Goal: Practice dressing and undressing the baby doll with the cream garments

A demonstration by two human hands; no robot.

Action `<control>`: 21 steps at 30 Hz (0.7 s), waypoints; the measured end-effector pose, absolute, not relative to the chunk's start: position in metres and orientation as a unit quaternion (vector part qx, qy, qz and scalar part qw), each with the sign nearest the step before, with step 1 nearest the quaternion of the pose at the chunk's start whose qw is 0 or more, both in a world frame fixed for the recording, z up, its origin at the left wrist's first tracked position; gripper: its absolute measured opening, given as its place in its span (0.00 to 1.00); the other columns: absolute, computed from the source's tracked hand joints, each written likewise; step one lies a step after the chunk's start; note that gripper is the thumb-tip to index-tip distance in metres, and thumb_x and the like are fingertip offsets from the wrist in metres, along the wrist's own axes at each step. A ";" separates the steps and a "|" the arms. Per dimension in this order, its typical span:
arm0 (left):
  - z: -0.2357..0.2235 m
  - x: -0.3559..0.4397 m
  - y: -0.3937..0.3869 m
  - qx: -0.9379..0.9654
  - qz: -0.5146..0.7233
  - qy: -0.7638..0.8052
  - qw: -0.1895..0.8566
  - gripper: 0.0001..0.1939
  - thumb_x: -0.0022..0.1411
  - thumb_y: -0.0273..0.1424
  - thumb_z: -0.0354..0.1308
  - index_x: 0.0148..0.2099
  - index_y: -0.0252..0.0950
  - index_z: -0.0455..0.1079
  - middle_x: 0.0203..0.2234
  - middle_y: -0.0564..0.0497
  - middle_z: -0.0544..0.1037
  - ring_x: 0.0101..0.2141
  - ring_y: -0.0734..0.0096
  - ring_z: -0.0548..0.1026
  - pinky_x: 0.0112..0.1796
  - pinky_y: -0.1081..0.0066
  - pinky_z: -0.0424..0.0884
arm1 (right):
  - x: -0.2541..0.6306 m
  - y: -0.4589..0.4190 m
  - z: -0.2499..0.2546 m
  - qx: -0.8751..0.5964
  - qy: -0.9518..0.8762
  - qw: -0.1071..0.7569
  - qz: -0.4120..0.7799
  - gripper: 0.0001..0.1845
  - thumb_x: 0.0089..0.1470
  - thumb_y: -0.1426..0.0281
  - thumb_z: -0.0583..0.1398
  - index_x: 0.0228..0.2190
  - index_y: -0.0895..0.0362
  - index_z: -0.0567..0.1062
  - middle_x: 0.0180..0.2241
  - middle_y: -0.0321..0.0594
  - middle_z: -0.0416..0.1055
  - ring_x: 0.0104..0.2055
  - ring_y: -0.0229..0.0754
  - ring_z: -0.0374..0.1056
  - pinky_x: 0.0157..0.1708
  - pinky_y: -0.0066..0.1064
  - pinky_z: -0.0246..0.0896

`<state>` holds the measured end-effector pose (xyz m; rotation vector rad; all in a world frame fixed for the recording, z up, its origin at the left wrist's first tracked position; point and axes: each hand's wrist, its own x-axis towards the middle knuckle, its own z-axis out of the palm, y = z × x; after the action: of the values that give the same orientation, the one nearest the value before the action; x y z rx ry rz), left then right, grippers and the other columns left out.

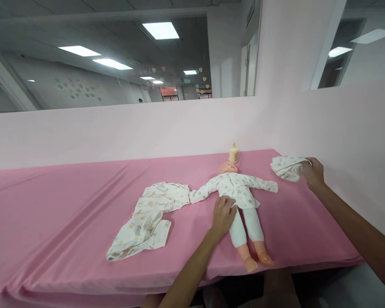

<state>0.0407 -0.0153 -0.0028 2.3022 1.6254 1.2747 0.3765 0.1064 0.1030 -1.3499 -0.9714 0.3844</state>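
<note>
A baby doll (253, 222) lies on its back on a pink-covered table, head towards the wall. It wears a white patterned long-sleeved baby shirt (234, 184), both sleeves spread out. At the doll's waist, my left hand (224, 211) has its fingers bent closed on the lower edge of the shirt. Beyond the doll's outstretched sleeve, my right hand (313, 172) grips a bunched white printed baby garment (287, 167), held at the table's far right. Which part of that garment is which cannot be made out.
More white printed baby clothes (162, 199) lie crumpled to the left of the doll. A cream pump bottle (233, 154) stands behind its head. The pink cloth (67, 214) has several creases at left. A pale wall (131, 132) with windows borders the table.
</note>
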 end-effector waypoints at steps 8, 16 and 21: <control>0.048 0.088 -0.070 0.671 0.504 0.463 0.285 0.33 0.58 0.43 0.59 0.62 0.37 0.59 0.56 0.42 0.67 0.58 0.54 0.63 0.58 0.54 0.59 | 0.289 -0.009 0.145 -0.441 -0.532 0.516 0.507 0.08 0.45 0.65 0.62 0.26 0.56 0.71 0.28 0.39 0.72 0.31 0.41 0.68 0.30 0.31 0.65; 0.080 0.065 -0.094 0.542 0.571 0.475 0.393 0.28 0.54 0.45 0.60 0.53 0.36 0.69 0.46 0.42 0.76 0.55 0.51 0.67 0.56 0.54 0.61 | 0.243 -0.060 0.118 -0.441 -0.713 0.408 0.360 0.27 0.44 0.71 0.60 0.49 0.53 0.67 0.45 0.45 0.71 0.44 0.47 0.69 0.37 0.36 0.68; 0.092 0.053 -0.106 0.617 0.480 0.465 0.415 0.24 0.51 0.38 0.64 0.51 0.36 0.71 0.49 0.42 0.74 0.51 0.52 0.69 0.53 0.56 0.65 | 0.236 -0.070 0.112 -0.394 -0.814 0.367 0.216 0.19 0.46 0.76 0.54 0.41 0.50 0.72 0.44 0.43 0.72 0.45 0.50 0.68 0.43 0.41 0.63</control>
<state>0.0528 -0.1056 0.0920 1.5508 1.1686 1.2061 0.2362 -0.0699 0.1120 -1.0119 -2.0921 0.5556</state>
